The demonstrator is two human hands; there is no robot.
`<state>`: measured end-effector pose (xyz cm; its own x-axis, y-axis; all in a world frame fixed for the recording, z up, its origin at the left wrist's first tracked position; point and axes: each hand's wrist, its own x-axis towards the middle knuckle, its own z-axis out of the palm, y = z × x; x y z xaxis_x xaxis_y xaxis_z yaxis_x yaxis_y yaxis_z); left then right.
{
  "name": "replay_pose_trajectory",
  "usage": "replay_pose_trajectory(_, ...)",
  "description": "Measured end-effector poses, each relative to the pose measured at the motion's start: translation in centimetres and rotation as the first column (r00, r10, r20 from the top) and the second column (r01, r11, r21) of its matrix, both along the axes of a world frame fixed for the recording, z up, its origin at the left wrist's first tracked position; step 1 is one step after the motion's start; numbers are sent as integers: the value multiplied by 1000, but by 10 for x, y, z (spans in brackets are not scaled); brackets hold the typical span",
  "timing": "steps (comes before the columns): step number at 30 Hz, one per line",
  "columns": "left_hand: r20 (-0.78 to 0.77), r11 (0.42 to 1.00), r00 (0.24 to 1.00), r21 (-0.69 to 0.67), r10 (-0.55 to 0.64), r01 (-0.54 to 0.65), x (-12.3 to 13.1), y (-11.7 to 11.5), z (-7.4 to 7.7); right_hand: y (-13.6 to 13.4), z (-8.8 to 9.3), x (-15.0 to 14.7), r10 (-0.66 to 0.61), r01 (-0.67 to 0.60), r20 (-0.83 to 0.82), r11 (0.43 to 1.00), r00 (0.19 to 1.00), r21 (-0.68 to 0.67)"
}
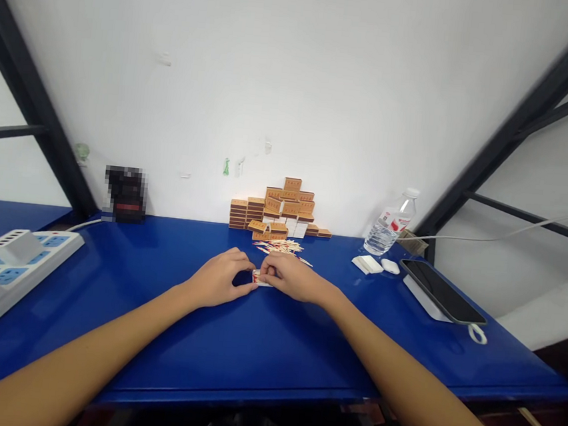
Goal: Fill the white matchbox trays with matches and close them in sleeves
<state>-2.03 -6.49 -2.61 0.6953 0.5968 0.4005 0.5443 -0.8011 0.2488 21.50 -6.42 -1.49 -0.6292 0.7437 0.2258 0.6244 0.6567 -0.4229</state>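
Note:
A small white matchbox tray [256, 278] with red-tipped matches in it lies on the blue table, partly covered by my fingers. My left hand [221, 277] curves round its left end, thumb at the near side and fingertips at the far side. Over the tray, the fingers of my right hand [292, 276] are pinched together; what is between them is hidden. Just beyond, a loose pile of matches [281, 246] is spread on the table. Behind that pile, many brown matchboxes [289, 207] are stacked against the wall, with several white trays [296, 228] among them.
At the right stand a water bottle [391, 223], white small boxes [367, 264], a white earphone case [390, 267] and a phone [442, 290]. A power strip [53, 261] with plugs lies at the left. A blurred dark object [126, 194] stands by the wall.

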Motion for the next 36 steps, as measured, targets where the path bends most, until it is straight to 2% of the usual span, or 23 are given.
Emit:
replay_pose_trajectory(5,-16,1000,1000,3,10,-10,-1,0,1,-2,11,5,-34,33,41,999,999,32)
replay_pose_trajectory(7,-21,1000,1000,2,20,-19,-1,0,1,0,18,11,-101,97,79,994,992,43)
replay_pose_trajectory(8,-21,1000,999,2,25,-25,-1,0,1,2,21,16,-172,166,109,984,979,58)
replay_pose_trajectory(10,-18,999,999,3,38,-38,-1,0,2,7,25,30,-376,363,197,926,905,102)
replay_pose_trajectory(12,-20,999,999,-4,48,-48,-1,0,3,13,27,46,-546,531,309,836,779,137)
replay_pose_trajectory(13,-25,999,998,-10,51,-51,-1,-1,3,16,27,54,-579,574,360,808,732,133)
replay_pose_trajectory(15,-34,998,998,-22,51,-52,-1,-1,4,22,24,65,-580,608,438,789,687,90)
replay_pose_trajectory(18,-25,999,999,-25,39,-40,-2,-1,3,28,15,69,-519,573,462,819,719,27)
replay_pose_trajectory(22,-9,999,999,-32,36,-36,-2,0,1,32,6,67,-465,505,418,863,780,18)
replay_pose_trajectory(28,-20,999,999,-24,43,-43,0,-1,4,29,11,69,-379,407,357,913,854,-4)
replay_pose_trajectory(33,-11,999,1000,-23,29,-29,0,-1,2,7,17,32,-202,204,126,979,971,-1)
replay_pose_trajectory(36,-17,1000,1000,-22,22,-22,-1,0,0,-5,14,7,-145,147,134,989,980,0)
